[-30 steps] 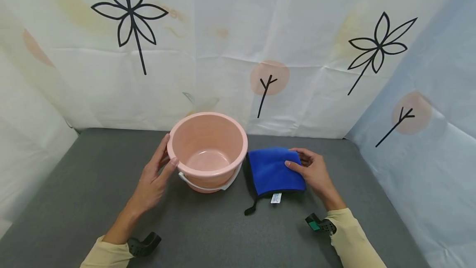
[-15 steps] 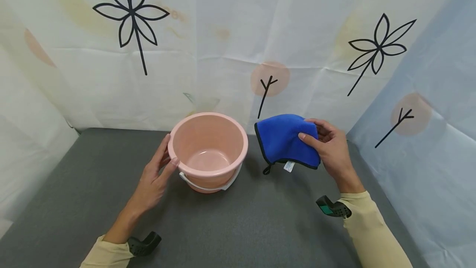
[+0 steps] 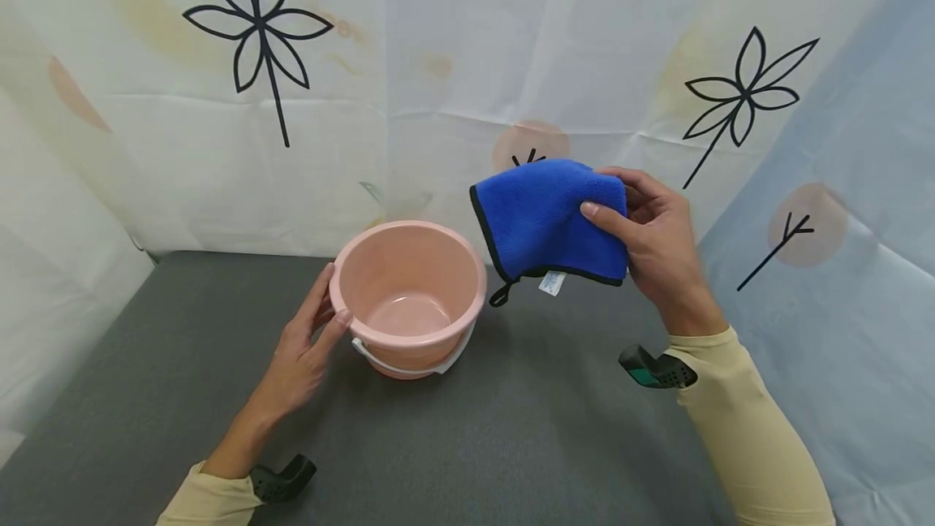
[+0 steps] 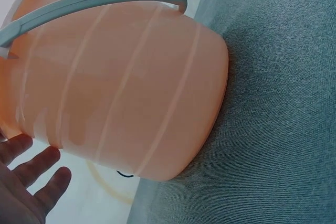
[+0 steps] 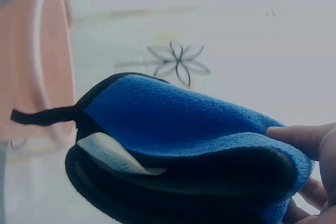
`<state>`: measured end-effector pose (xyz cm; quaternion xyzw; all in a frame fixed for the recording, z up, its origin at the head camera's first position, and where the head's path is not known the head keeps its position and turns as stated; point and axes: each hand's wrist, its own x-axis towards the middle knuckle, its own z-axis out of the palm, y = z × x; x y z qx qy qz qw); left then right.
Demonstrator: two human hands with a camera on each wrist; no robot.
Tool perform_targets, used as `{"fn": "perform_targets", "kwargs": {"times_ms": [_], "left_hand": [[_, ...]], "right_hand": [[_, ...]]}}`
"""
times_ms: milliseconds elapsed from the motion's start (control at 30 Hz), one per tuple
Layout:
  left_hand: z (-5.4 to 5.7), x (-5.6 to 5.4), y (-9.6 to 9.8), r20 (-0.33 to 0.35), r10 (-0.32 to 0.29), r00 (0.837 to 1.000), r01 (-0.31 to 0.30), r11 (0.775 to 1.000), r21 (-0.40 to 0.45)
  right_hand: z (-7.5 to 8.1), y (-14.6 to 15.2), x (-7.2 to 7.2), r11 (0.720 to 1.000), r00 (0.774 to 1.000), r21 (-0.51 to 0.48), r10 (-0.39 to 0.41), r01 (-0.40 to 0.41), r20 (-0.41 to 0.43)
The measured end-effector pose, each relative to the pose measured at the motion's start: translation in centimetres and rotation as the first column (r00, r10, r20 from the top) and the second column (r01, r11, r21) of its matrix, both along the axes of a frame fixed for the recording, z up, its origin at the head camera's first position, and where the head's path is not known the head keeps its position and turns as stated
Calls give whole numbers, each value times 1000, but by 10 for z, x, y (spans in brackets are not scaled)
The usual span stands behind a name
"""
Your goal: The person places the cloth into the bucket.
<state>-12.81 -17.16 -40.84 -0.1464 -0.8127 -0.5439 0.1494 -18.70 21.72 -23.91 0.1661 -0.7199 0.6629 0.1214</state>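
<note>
In the head view, a pink bucket (image 3: 407, 323) with a pale handle stands upright on the grey surface. My left hand (image 3: 295, 360) is at its left side, thumb and fingertips spread along the outside of the rim. The left wrist view shows the fingers (image 4: 39, 166) fairly straight, their tips at the bucket wall. My right hand (image 3: 657, 238) pinches a folded blue towel (image 3: 544, 222) by its right end, thumb on the near face. The towel has black edging, a hanging loop and a white label (image 5: 113, 153). It hangs in the air, right of and above the bucket.
The grey tabletop (image 3: 467, 461) stretches in front of the bucket and to both sides. Behind it hangs a white patterned curtain (image 3: 453, 39), close to the bucket's far side. Another curtain side (image 3: 862, 307) borders the right.
My right hand has lifted the towel from the table, first up and to the right, then higher and slightly back left. The left hand and the bucket have stayed put.
</note>
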Motion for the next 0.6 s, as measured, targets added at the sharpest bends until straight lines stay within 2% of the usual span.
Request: {"fn": "perform_targets", "kwargs": {"times_ms": [133, 333, 600], "left_hand": [[0, 0, 0, -1, 0, 1000, 0, 1000, 1], [1, -1, 1, -9, -8, 1000, 8, 1000, 5], [1, 0, 0, 9, 1, 1000, -1, 1000, -3]], "right_hand": [[6, -23, -4, 999, 998, 9, 53, -53, -17], [5, -54, -12, 985, 986, 50, 164, -163, -31], [-12, -90, -23, 957, 959, 113, 274, -265, -68]]}}
